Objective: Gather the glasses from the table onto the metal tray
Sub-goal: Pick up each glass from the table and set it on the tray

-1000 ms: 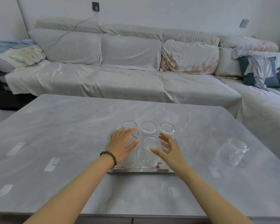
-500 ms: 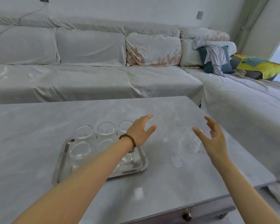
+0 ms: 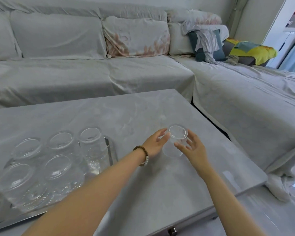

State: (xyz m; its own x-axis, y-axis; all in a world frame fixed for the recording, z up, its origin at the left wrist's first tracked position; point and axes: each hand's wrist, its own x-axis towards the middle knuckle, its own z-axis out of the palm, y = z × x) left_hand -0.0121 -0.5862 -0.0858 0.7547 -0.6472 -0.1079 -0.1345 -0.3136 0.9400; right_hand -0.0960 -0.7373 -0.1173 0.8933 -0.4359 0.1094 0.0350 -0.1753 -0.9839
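Observation:
One clear ribbed glass (image 3: 177, 133) stands alone on the grey table (image 3: 109, 116), right of the metal tray (image 3: 109, 150). Several clear glasses (image 3: 60, 169) stand upright on the tray at the lower left. My left hand (image 3: 153, 143), with a bead bracelet on its wrist, reaches across from the left, and its fingertips touch the lone glass's side. On the glass's right my right hand (image 3: 194, 150) is cupped, fingers spread close to its lower part. The glass rests on the table between both hands.
The table's right edge (image 3: 228, 138) runs close behind the lone glass, with a narrow gap to the covered sofa (image 3: 245, 99). Cushions and loose clothes (image 3: 206, 36) lie on the sofa's far corner. A drawer handle (image 3: 172, 231) shows on the table's front.
My view has swung right and closer. Both hands have left the tray and come together around the lone glass; the left hand now touches it.

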